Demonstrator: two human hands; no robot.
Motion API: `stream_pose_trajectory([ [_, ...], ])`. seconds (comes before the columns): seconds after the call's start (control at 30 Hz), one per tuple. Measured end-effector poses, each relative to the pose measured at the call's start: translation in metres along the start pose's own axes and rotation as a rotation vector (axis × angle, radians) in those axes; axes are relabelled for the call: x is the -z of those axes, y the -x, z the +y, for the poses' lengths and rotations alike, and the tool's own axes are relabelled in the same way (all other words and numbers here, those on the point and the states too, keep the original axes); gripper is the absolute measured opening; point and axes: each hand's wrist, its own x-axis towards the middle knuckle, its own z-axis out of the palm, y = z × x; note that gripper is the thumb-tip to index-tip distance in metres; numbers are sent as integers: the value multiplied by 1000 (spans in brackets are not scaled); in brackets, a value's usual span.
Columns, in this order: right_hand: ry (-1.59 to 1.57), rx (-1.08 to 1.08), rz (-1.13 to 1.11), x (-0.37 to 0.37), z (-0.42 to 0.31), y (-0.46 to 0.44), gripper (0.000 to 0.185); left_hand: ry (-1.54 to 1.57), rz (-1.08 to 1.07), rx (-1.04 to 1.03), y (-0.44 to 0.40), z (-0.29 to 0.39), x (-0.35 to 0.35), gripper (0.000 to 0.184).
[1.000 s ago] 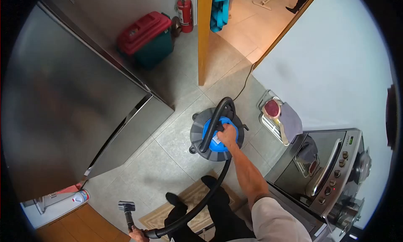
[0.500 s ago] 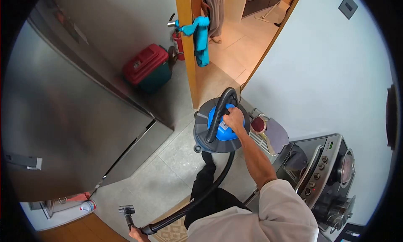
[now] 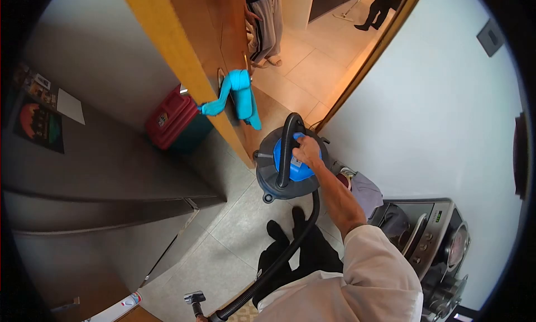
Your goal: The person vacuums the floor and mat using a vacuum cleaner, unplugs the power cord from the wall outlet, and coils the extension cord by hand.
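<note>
My right hand (image 3: 306, 151) is closed on the top handle of a round canister vacuum cleaner (image 3: 265, 171), dark grey with a blue centre. A black corrugated hose (image 3: 262, 280) arches over the lid, and its length runs down along my legs to the bottom of the view. There my left hand (image 3: 201, 318), mostly cut off by the lower edge, grips the hose's end. A small floor nozzle (image 3: 195, 297) sticks out ahead of that hand, over the tiles.
A wooden door (image 3: 184, 54) stands ajar, a turquoise cloth (image 3: 242, 96) on its handle. Behind it is a red-lidded bin (image 3: 173, 112). Refrigerator (image 3: 100, 171) left, stove (image 3: 416, 227) right. Two people (image 3: 268, 26) (image 3: 382, 9) stand beyond the doorway.
My view has turned and my feet have come forward beside the vacuum cleaner. The door and cloth now appear lower and further left. More of the far person with a floor tool shows.
</note>
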Motion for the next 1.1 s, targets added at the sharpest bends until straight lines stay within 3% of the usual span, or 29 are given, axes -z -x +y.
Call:
stream_pose_trajectory([
  [0.17,11,-55,65,9,5,-84,42,1,15,18,43,31,-46,23],
  [0.3,-13,-127,-31,4,-7,-154,43,-2,67,31,90,59,-81,25],
  [0.4,-32,-84,171,-8,5,-210,30,-22,103,54,126,73,-104,25],
  [0.5,-33,-70,29,6,2,-276,31,-37,133,87,150,87,-123,26],
  [0.63,-33,44,127,10,-7,-368,33,-46,161,126,176,112,-150,28],
  [0.77,-28,77,41,45,-5,-439,36,-43,159,138,195,120,-178,29],
  [0.83,-64,241,25,40,8,-472,38,-49,165,155,208,125,-196,30],
  [0.87,67,163,-19,40,6,-494,42,-48,173,162,219,128,-206,30],
  [1.1,67,117,8,13,62,-602,40,-9,221,199,311,133,-308,33],
])
